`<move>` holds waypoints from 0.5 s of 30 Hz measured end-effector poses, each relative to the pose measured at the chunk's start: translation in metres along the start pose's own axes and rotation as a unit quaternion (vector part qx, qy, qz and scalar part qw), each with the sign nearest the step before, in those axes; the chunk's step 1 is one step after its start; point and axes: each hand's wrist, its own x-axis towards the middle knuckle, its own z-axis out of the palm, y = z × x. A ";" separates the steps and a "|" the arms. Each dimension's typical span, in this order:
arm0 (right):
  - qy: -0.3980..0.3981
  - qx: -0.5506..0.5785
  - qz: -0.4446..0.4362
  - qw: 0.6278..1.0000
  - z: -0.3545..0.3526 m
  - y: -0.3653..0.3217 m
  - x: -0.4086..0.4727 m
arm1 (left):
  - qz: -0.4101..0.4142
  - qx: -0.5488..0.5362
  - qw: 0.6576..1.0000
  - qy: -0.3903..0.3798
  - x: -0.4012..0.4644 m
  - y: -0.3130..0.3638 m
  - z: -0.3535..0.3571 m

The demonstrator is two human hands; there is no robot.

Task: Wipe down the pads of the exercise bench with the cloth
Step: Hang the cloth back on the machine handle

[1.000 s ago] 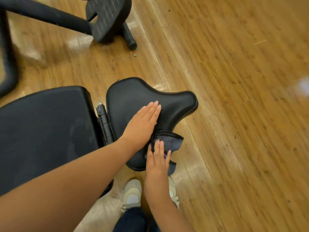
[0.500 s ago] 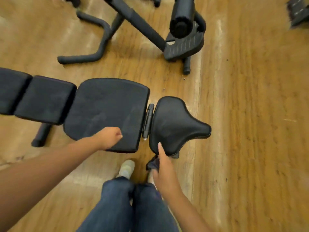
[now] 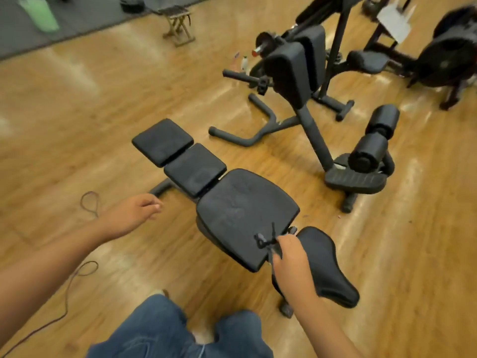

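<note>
- Head view: gripping the dark cloth (image 3: 268, 244) in the right hand (image 3: 290, 257), grip clamped on it, bunched folds sticking up just over the near right corner of the large back pad (image 3: 245, 213) of the exercise bench, beside the hinge gap to the seat pad (image 3: 325, 264).
- Hanging the left hand (image 3: 134, 215) over the wooden floor (image 3: 77, 112), off the left edge of the bench, fingers loosely curled, grip holding nothing and touching nothing.
- Lying untouched further along: the middle pad (image 3: 195, 169) and the far head pad (image 3: 162, 142).
- Judging the step in hand: carrying the cloth from the seat pad across to the large back pad.
- Needing next: flattening the cloth onto the back pad near that corner, then sweeping toward its far edge; probably bracing with the left hand.
</note>
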 end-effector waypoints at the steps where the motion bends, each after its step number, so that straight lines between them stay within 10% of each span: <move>1: -0.003 -0.010 0.001 1.000 0.006 -0.014 0.003 | -0.013 -0.021 1.000 0.009 -0.007 -0.011 -0.013; 15: -0.048 -0.016 0.063 0.997 0.129 -0.244 0.072 | -0.196 -0.246 0.936 0.156 -0.010 -0.186 -0.191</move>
